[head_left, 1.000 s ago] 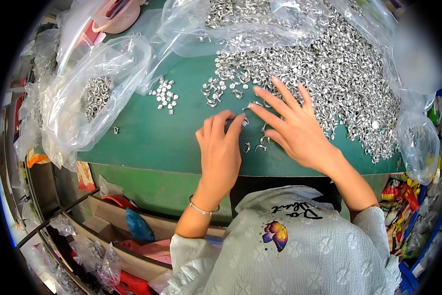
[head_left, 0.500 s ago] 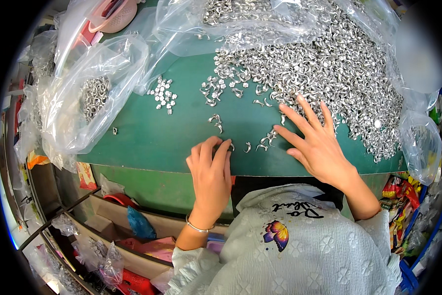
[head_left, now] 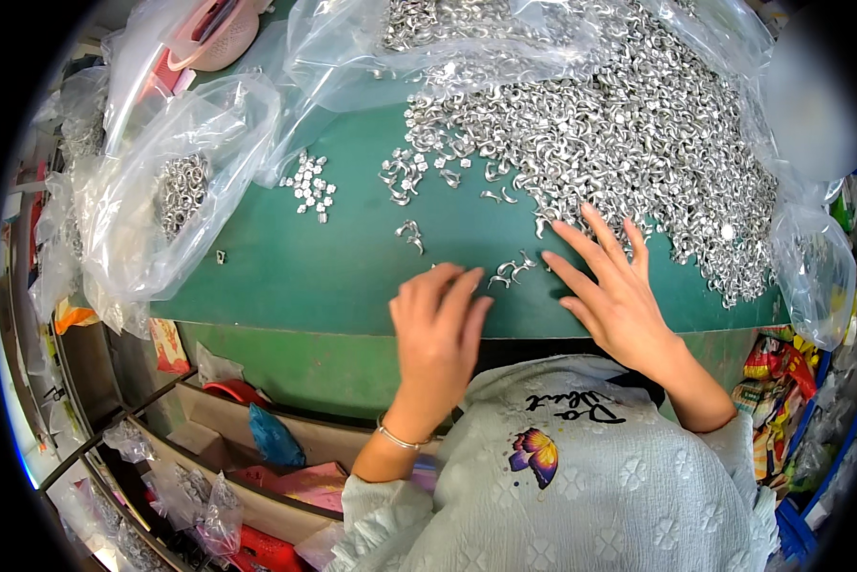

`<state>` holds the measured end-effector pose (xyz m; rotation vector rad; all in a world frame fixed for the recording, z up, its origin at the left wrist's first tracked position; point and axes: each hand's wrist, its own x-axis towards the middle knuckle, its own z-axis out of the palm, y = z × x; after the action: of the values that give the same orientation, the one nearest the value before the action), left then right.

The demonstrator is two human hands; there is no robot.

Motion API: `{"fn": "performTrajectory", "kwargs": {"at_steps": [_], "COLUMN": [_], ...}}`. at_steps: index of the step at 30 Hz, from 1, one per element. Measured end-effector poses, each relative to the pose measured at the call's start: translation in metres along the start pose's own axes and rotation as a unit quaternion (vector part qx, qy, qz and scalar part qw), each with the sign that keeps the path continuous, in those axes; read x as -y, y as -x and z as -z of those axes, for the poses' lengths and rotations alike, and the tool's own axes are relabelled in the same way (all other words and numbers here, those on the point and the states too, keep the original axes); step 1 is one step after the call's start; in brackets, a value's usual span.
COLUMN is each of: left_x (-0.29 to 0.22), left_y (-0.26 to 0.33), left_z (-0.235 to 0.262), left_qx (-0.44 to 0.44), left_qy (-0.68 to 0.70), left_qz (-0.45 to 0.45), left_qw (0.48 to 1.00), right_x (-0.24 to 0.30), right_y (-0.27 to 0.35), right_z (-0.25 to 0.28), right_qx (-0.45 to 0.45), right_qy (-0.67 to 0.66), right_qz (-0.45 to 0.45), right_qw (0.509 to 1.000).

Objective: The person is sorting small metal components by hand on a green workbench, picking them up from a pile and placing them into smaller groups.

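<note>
Curved metal pieces (head_left: 516, 272) near the right hand (head_left: 621, 307) point mixed ways lengthwise.

We cannot see what lies beneath the bent fingers of the left hand (head_left: 433, 329), which also covers a stretch of the edge of the table (head_left: 305, 276). The right hand (head_left: 621, 310) hides more tabletop, and its longer fingertips overlap the metal pile (head_left: 676, 143), so we cannot tell contact there. The pile's far end runs under a clear plastic sheet (head_left: 338, 71) and past the top edge, where we also lose part of the pink basket (head_left: 233, 43). At right, a pale shape (head_left: 815, 105), perhaps a bag, is badly blurred. The lower edge cuts off the shirt (head_left: 581, 505).
</note>
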<state>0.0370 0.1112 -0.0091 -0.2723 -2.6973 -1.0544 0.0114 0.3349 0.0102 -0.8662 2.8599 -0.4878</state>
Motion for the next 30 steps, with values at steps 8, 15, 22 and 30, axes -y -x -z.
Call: {"fn": "performTrajectory", "kwargs": {"at_steps": [8, 15, 22, 30], "left_x": [0.006, -0.010, 0.004, -0.004], "left_y": [-0.004, -0.009, -0.001, 0.009], "left_z": [-0.015, -0.024, -0.016, -0.011], "left_qx": [0.011, 0.024, -0.016, -0.043], "left_qy": [-0.081, -0.057, -0.053, -0.054], "left_qz": [-0.032, -0.052, -0.001, 0.069], "left_qw": [0.996, 0.997, 0.998, 0.995], "right_x": [0.002, 0.010, -0.007, 0.006], "right_y": [0.014, 0.003, 0.040, 0.013], "right_z": [0.000, -0.007, 0.004, 0.001], "right_qx": [0.058, 0.069, 0.102, 0.041], "right_qy": [0.037, 0.005, 0.017, -0.037], "right_qz": [-0.002, 0.052, 0.017, 0.041], "right_qw": [0.998, 0.996, 0.995, 0.998]}}
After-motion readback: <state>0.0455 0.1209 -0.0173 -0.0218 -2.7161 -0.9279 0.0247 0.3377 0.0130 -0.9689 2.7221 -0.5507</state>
